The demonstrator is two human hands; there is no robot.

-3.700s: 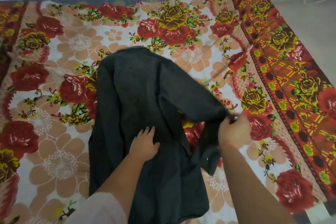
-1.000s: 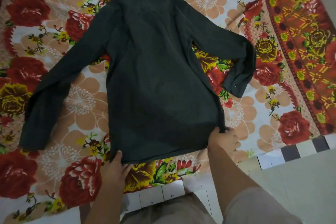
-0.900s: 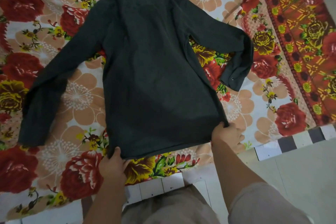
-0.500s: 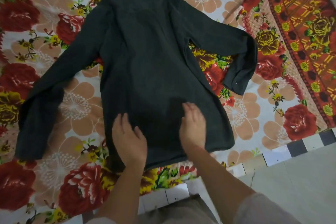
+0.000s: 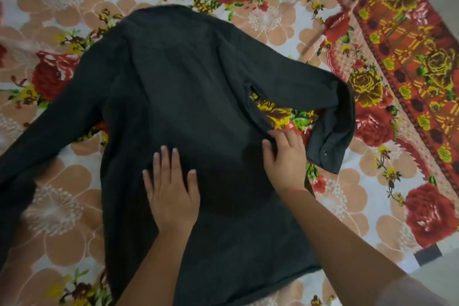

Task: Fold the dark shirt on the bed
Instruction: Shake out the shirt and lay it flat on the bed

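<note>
Head view: dark long-sleeved cloth shirt (image 5: pixel 186 107) is spread back-up on floral-sheeted bed (image 5: pixel 273 20). Hem corners have been let go; L hand (image 5: pixel 171 196) & R hand (image 5: pixel 285 164) are now pressed flat on it, fingers straight. Sleeves not yet folded.

A dark shirt (image 5: pixel 188 112) lies spread flat, back up, on a flowered bedsheet (image 5: pixel 280 22). The left hand (image 5: pixel 171 194) presses flat on its middle, fingers straight. The right hand (image 5: pixel 285 159) rests at the shirt's right side edge, fingers spread. The right sleeve (image 5: pixel 323 107) bends back, with its cuff (image 5: pixel 325 151) just beside that hand.
</note>
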